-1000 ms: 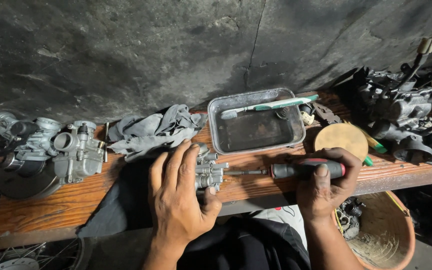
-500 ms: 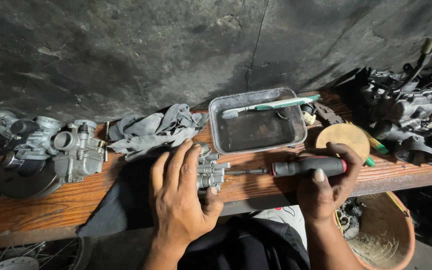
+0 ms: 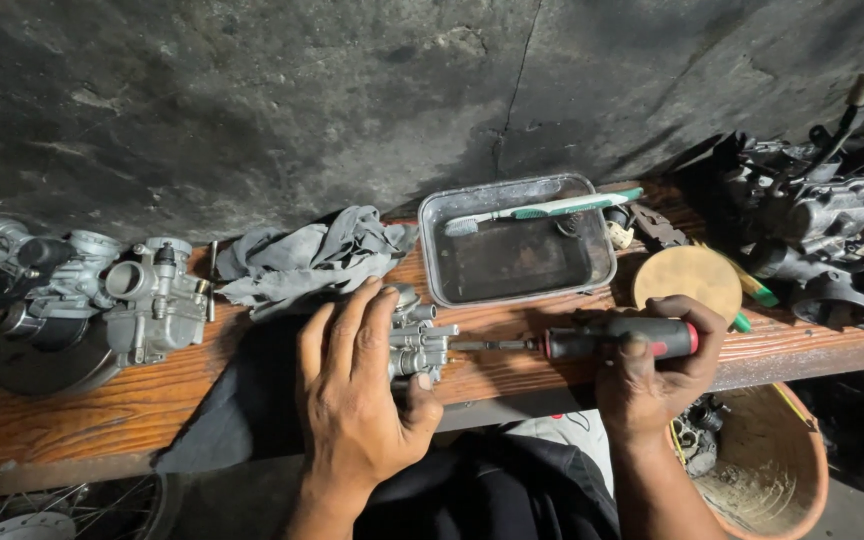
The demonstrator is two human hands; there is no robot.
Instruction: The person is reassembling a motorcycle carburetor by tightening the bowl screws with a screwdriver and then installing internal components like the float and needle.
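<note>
While left hand (image 3: 357,400) clasps ribbed metal carburetor (image 3: 417,345), right hand (image 3: 652,375) grips rubbery black screwdriver (image 3: 602,343).

wooden bench (image 3: 132,415) under tray (image 3: 602,262), rag (image 3: 302,258)

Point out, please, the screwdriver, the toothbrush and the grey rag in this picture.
screwdriver (image 3: 620,340): head view, on its black handle in the right hand.
toothbrush (image 3: 552,208): head view, on its green and white handle.
grey rag (image 3: 302,258): head view, on its crumpled middle.
</note>
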